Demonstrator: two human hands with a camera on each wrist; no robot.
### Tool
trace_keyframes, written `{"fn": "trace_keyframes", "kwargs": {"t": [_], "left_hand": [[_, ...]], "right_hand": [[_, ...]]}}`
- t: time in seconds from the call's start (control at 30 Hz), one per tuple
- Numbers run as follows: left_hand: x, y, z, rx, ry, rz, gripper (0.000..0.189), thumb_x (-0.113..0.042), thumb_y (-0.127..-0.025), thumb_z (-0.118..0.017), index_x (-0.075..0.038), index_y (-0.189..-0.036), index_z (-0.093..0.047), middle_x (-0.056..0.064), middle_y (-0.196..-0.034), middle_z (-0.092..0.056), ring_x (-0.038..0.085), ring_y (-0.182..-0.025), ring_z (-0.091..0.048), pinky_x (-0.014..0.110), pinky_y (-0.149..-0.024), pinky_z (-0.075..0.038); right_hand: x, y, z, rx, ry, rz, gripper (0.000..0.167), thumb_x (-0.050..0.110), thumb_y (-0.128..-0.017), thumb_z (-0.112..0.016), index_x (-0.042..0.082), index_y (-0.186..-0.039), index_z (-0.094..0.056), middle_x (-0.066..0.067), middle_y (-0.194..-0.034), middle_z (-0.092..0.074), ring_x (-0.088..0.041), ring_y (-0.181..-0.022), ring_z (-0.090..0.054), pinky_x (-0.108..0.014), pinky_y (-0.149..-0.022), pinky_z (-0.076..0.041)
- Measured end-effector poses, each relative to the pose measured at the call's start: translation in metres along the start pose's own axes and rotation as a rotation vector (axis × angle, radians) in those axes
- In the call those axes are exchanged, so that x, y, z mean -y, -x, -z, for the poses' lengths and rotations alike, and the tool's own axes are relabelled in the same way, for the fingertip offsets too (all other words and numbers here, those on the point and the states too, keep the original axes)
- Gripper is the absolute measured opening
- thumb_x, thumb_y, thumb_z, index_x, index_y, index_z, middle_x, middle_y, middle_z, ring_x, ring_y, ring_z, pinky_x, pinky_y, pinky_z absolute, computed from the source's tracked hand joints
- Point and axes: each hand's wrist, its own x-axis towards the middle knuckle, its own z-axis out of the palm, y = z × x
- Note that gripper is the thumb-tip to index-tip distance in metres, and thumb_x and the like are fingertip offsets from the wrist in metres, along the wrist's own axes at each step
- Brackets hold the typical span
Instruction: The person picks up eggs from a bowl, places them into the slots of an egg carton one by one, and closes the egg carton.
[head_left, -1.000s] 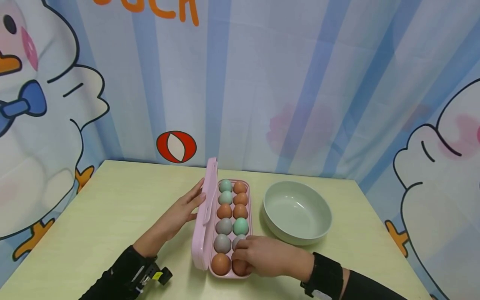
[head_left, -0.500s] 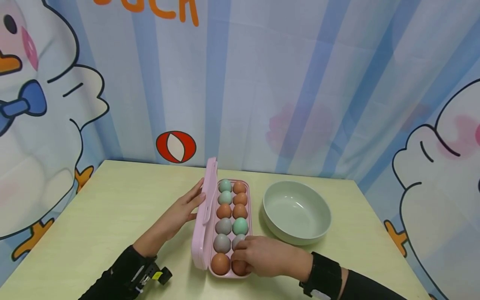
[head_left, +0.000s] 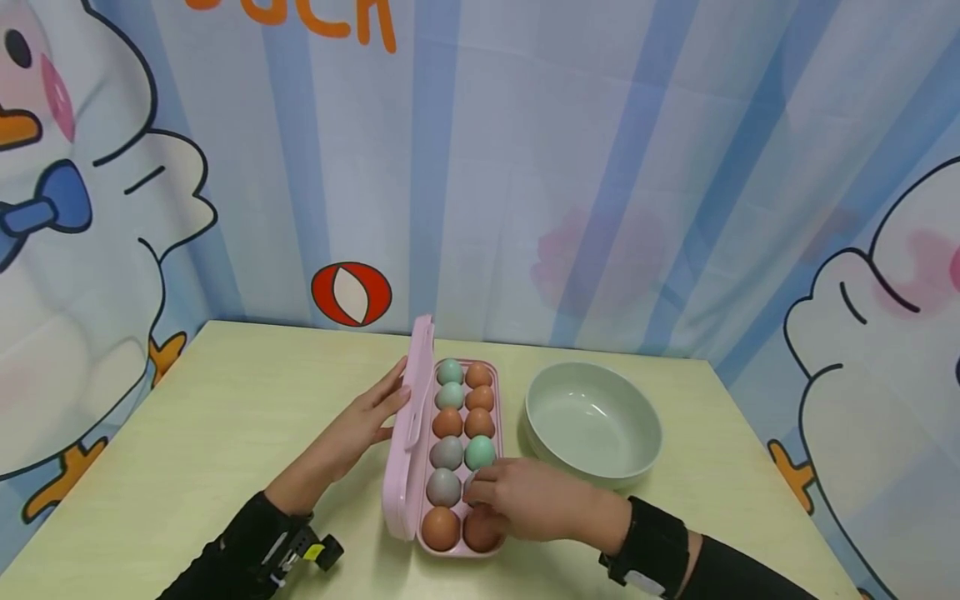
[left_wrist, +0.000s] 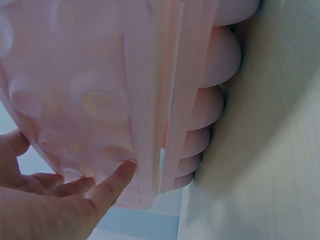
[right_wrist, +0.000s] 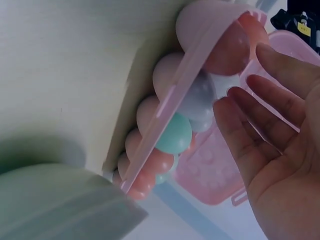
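A pink egg carton [head_left: 498, 543] lies lengthwise on the table, its lid [head_left: 408, 417] raised on the left side. Brown, grey and green eggs [head_left: 441, 529] fill its two rows. My left hand [head_left: 372, 412] rests against the outside of the lid, fingers spread and fairly straight; the thumb meets the lid's edge in the left wrist view. Low over the carton's near right end is my right hand [head_left: 536, 500]. Its fingers [right_wrist: 230, 112] are extended, with no egg between them in the right wrist view, close to a grey egg [right_wrist: 199, 96] and a brown egg [right_wrist: 229, 50].
A pale green bowl [head_left: 592, 421] stands right of the carton, just beyond the right hand. The pale yellow table [head_left: 300, 350] ends at a striped blue curtain [head_left: 495, 167] with cartoon ducks.
My right hand has lifted slightly off the near right brown egg and shifted a little farther from me, uncovering more of it. The left hand and lid stay put.
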Motion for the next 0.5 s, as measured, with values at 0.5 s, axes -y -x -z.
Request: {"fn": "trace_keyframes", "kwargs": {"t": [0.5], "left_hand": [[0.001, -0.001, 0.0, 0.0, -0.003, -0.008, 0.068, -0.048, -0.101, -0.047, -0.033, -0.158, -0.012, 0.003, -0.163, -0.014, 0.032, -0.144, -0.026, 0.056, -0.105, -0.037]], "right_hand": [[-0.03, 0.008, 0.005, -0.08, -0.09, -0.292, 0.029, 0.022, -0.092, -0.07, 0.009, -0.117, -0.066, -0.003, -0.108, -0.064, -0.015, -0.095, -0.062, -0.031, -0.081, -0.053]]}}
